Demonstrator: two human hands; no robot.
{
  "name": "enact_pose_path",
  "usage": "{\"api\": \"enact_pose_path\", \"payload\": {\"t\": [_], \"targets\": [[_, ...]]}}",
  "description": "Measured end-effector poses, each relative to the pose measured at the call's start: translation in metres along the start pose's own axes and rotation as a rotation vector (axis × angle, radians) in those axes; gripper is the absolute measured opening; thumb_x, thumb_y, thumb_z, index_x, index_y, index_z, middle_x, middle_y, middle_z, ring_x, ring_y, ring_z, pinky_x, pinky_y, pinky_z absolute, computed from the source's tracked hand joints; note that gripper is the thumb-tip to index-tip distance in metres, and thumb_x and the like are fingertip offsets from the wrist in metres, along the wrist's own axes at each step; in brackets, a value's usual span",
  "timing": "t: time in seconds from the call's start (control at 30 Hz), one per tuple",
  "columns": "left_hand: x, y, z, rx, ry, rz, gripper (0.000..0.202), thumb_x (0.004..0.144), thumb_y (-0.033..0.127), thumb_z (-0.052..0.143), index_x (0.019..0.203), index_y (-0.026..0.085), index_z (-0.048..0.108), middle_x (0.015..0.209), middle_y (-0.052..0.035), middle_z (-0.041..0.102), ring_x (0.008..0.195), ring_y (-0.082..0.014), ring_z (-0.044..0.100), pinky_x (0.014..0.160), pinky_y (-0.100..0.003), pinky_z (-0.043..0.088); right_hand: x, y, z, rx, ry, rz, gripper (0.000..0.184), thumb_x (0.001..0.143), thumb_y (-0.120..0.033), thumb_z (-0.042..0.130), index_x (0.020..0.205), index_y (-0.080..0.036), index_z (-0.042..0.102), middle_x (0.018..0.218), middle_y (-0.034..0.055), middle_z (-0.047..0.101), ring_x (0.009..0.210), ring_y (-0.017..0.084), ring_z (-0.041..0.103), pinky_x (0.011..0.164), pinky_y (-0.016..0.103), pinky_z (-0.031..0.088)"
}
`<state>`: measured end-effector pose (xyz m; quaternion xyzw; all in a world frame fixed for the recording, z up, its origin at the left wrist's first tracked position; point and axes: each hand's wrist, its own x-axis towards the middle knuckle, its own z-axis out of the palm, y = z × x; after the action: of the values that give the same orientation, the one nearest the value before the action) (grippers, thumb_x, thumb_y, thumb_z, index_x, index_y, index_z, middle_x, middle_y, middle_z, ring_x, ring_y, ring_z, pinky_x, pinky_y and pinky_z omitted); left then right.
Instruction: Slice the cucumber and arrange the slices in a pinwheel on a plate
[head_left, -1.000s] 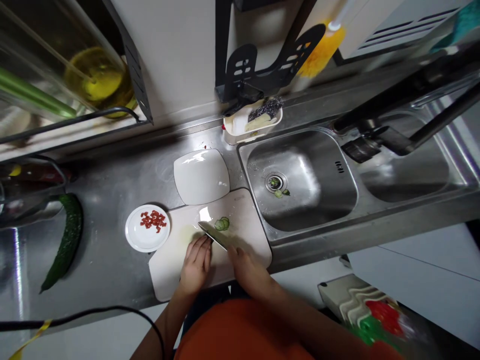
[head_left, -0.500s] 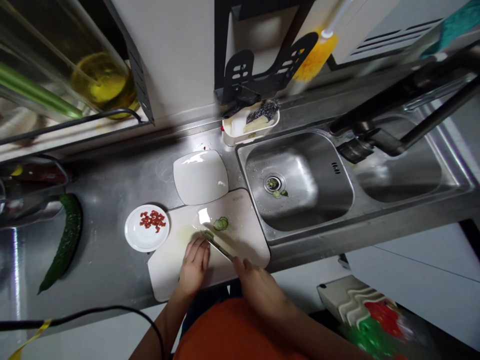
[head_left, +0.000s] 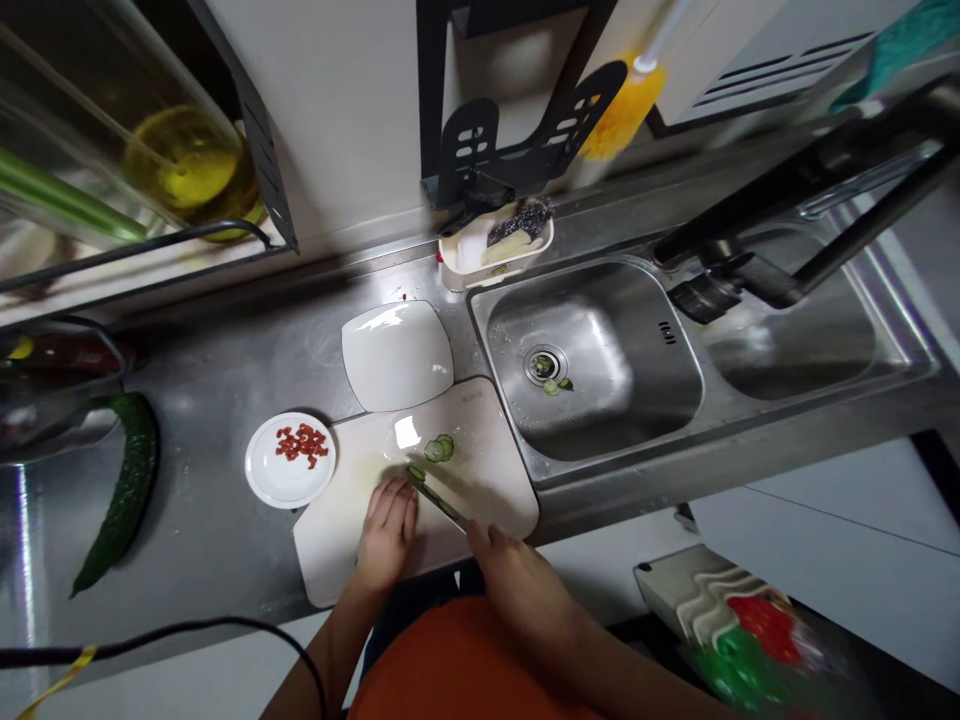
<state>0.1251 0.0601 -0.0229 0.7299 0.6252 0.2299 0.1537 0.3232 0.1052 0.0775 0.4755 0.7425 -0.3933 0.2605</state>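
Observation:
A white cutting board (head_left: 337,550) lies on the steel counter in front of me. My right hand (head_left: 521,580) is closed around the handle of a kitchen knife (head_left: 451,514), its blade slanting up and left across the board. Green cucumber slices (head_left: 417,474) cling along the blade. Close against the blade's left side, my left hand (head_left: 387,525) presses down with curled fingers on a piece of cucumber, mostly hidden beneath them. A small pile of cut cucumber slices (head_left: 439,448) rests on the board just beyond the knife.
A white square plate (head_left: 397,355) touches the board's far edge. Left of the board stands a round plate (head_left: 281,484) with chopped red pieces. A whole cucumber (head_left: 124,500) lies far left. The sink (head_left: 615,400) is at right, below a black faucet (head_left: 709,295).
The knife has tilted slightly, and more green shows along its blade. Both hands stay nearly in place. The whole view has shifted a little.

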Motion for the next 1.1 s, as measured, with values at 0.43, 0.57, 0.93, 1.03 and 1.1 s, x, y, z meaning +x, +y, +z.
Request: {"api": "enact_pose_path", "payload": {"t": [0.43, 0.57, 0.93, 1.03, 1.1], "targets": [[0.002, 0.001, -0.001, -0.009, -0.009, 0.016, 0.021, 0.087, 0.009, 0.051, 0.105, 0.015, 0.060, 0.103, -0.0084, 0.065, 0.108, -0.0214, 0.058, 0.098, -0.043, 0.048, 0.004, 0.000, -0.008, 0.030, -0.004, -0.028, 0.046, 0.081, 0.004, 0.030, 0.115, -0.017, 0.054, 0.091, 0.0086, 0.067, 0.075, 0.019, 0.066, 0.058, 0.023, 0.040], [0.002, 0.001, -0.001, -0.009, -0.006, 0.012, 0.022, 0.087, 0.010, 0.050, 0.106, 0.015, 0.060, 0.103, -0.0083, 0.066, 0.109, -0.0216, 0.058, 0.098, -0.043, 0.048, 0.006, 0.000, -0.011, 0.035, -0.024, -0.046, 0.045, 0.082, 0.003, 0.029, 0.113, -0.017, 0.054, 0.091, 0.0089, 0.066, 0.076, 0.020, 0.066, 0.057, 0.024, 0.039], [0.000, -0.001, 0.001, -0.008, -0.012, 0.006, 0.023, 0.086, 0.009, 0.052, 0.106, 0.014, 0.060, 0.103, -0.0083, 0.066, 0.109, -0.0212, 0.058, 0.099, -0.043, 0.048, 0.010, -0.001, -0.010, 0.030, 0.005, -0.055, 0.042, 0.082, 0.003, 0.031, 0.112, -0.017, 0.055, 0.088, 0.0098, 0.066, 0.072, 0.020, 0.066, 0.054, 0.024, 0.038], [0.000, -0.001, 0.002, -0.010, 0.002, 0.001, 0.024, 0.086, 0.009, 0.052, 0.107, 0.014, 0.060, 0.105, -0.0087, 0.066, 0.109, -0.0211, 0.058, 0.098, -0.042, 0.048, 0.012, -0.003, -0.012, 0.021, -0.007, -0.051, 0.044, 0.082, 0.003, 0.030, 0.113, -0.017, 0.054, 0.087, 0.0099, 0.066, 0.073, 0.021, 0.066, 0.053, 0.024, 0.038], [0.000, 0.000, 0.002, -0.011, 0.002, -0.003, 0.024, 0.086, 0.009, 0.052, 0.108, 0.014, 0.060, 0.106, -0.0092, 0.066, 0.110, -0.0214, 0.058, 0.098, -0.042, 0.049, 0.013, -0.005, -0.014, 0.013, -0.018, -0.039, 0.046, 0.082, 0.003, 0.030, 0.117, -0.017, 0.054, 0.089, 0.0104, 0.066, 0.075, 0.021, 0.066, 0.055, 0.024, 0.039]]}}
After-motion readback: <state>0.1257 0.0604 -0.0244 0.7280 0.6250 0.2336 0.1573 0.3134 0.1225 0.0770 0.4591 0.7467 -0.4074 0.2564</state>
